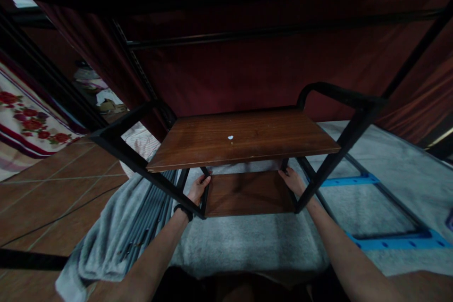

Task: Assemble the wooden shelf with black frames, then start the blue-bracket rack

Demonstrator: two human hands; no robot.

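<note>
In front of me stands a small shelf rack with a brown wood-grain upper board (244,134), a lower board (247,193) and black metal side frames. My left hand (198,189), with a dark band at the wrist, is closed round the black bar at the lower left of the rack. On the opposite side, my right hand (292,180) has its fingers wrapped at the lower right bar, beside the lower board's edge. A small white mark shows on the upper board. Part of each hand's grip is hidden by the frame.
Grey metal tubes (146,224) lie on a grey blanket (244,240) at the left. To the right rests a black frame with blue crossbars (399,244). Dark red curtains (247,71) hang behind, with black metal bars overhead. A cable crosses the tiled floor (67,193).
</note>
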